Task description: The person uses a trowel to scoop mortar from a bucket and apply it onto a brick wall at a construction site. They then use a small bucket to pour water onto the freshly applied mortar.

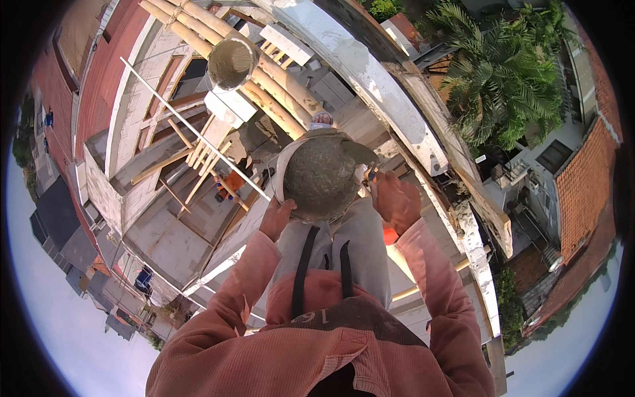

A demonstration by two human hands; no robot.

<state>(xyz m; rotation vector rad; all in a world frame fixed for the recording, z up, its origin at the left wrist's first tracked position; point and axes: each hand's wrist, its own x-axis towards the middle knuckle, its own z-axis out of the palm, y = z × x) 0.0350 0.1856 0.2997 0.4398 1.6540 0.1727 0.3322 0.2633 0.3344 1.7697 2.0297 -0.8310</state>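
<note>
A round bucket point(283, 173) full of wet grey mortar point(322, 177) sits in front of my grey-trousered knees, high above a building site. My left hand point(276, 218) grips the bucket's white rim on its lower left side. My right hand point(395, 200) is closed at the bucket's right side, its fingers around what looks like the handle of a trowel. The grey trowel blade point(362, 153) lies over the mortar's upper right edge. Beyond the bucket I see my foot point(322, 120) in a sandal resting on bamboo poles. Both sleeves are salmon pink.
A second mortar-filled bucket point(231, 63) stands on a bundle of bamboo poles point(278, 86) at the top. A curved white concrete ledge point(397, 99) runs down the right. A thin white pipe point(192, 126) crosses diagonally. Far below are unfinished walls, tiled roofs point(585, 185) and a palm point(509, 86).
</note>
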